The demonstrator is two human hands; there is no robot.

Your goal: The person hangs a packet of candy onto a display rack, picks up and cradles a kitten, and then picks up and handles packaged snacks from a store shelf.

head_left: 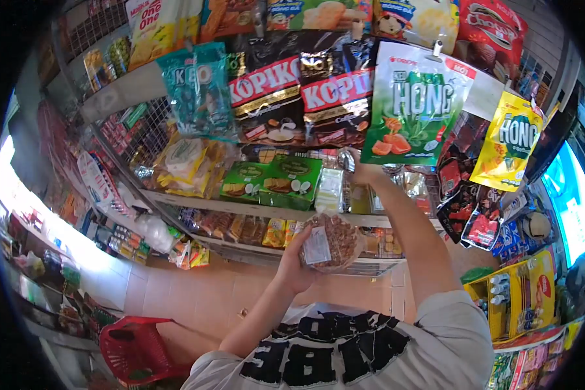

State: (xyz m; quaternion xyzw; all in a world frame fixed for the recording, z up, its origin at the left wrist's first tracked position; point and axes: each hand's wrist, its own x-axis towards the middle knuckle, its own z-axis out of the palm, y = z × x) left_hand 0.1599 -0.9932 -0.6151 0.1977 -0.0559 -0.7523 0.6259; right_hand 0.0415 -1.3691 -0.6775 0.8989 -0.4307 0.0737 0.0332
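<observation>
My left hand [297, 261] grips a round clear plastic pack of brown, crumbly-looking snack [344, 244] with a white printed label [316, 246], held in front of the shelf. My right hand [366, 171] reaches into the shelf under the hanging bags, and its fingers are largely hidden there. Close beside it is a small shiny silvery object [346, 160] whose kind I cannot make out. Left of that hand stand green boxes with pictures of biscuits [290, 182] and a pale clear-wrapped packet [330, 190]. A green-and-white Hong candy bag [417, 104] hangs just above my right hand.
Black Kopiko bags [266, 91], a teal candy bag [198, 91] and a yellow Hong bag [508, 142] hang across the front. Snack packs line the lower shelf [247, 229]. A red plastic chair [136, 348] stands at lower left, a yellow rack [517, 296] at right.
</observation>
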